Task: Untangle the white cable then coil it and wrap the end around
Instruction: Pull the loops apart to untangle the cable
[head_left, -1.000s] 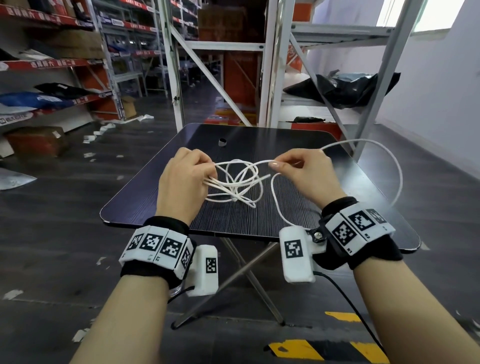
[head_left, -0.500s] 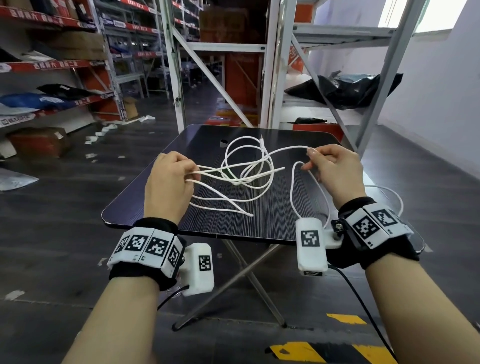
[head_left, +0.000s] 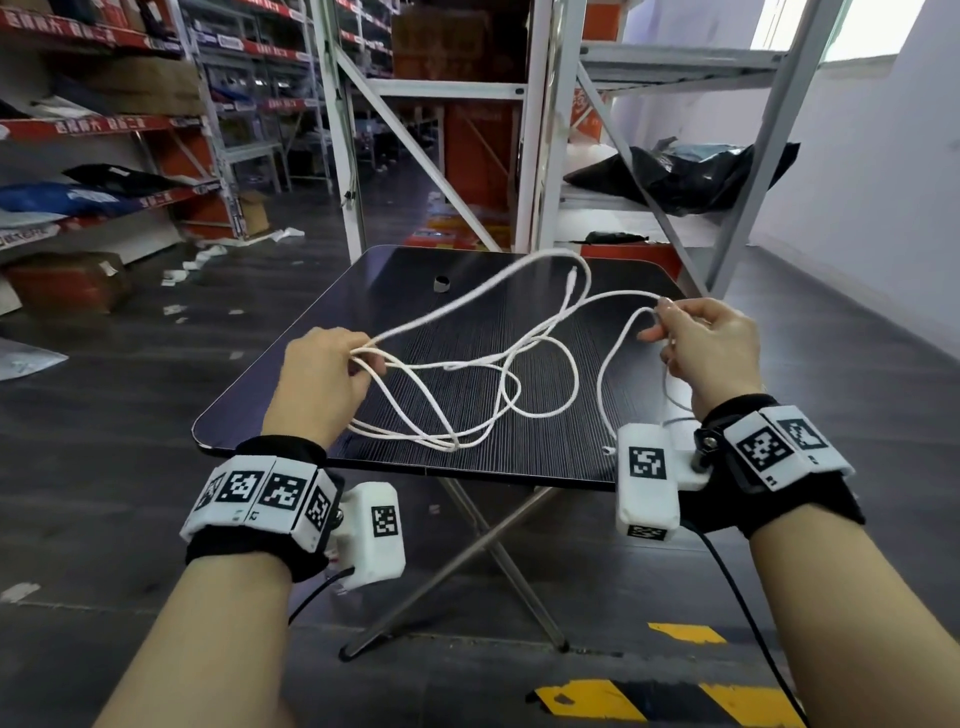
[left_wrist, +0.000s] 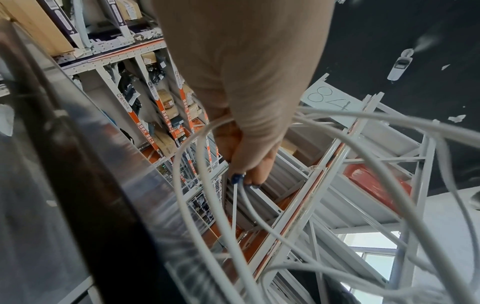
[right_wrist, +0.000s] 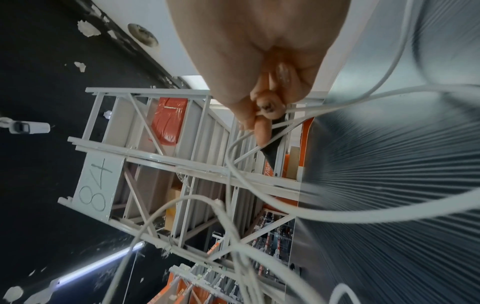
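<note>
The white cable (head_left: 511, 358) hangs in loose tangled loops between my two hands, above the dark ribbed table (head_left: 519, 452). My left hand (head_left: 332, 379) grips several strands at the table's left side; its fingers (left_wrist: 249, 164) curl round the cable (left_wrist: 226, 222). My right hand (head_left: 696, 343) pinches a strand at the right, fingertips (right_wrist: 265, 115) closed on the cable (right_wrist: 285, 201). One connector end (head_left: 571, 278) dangles from a high loop near the far edge. Another length drops past my right wrist, off the table's right side.
A small dark ring (head_left: 441, 284) lies on the far part of the table. White metal shelving (head_left: 524, 130) stands right behind the table. Shelves with boxes (head_left: 104, 130) line the left. The table stands on crossed metal legs (head_left: 488, 561).
My hands have moved apart and risen. The tight bundle of loops has spread into wide open loops, and a connector end has swung up toward the far edge.
</note>
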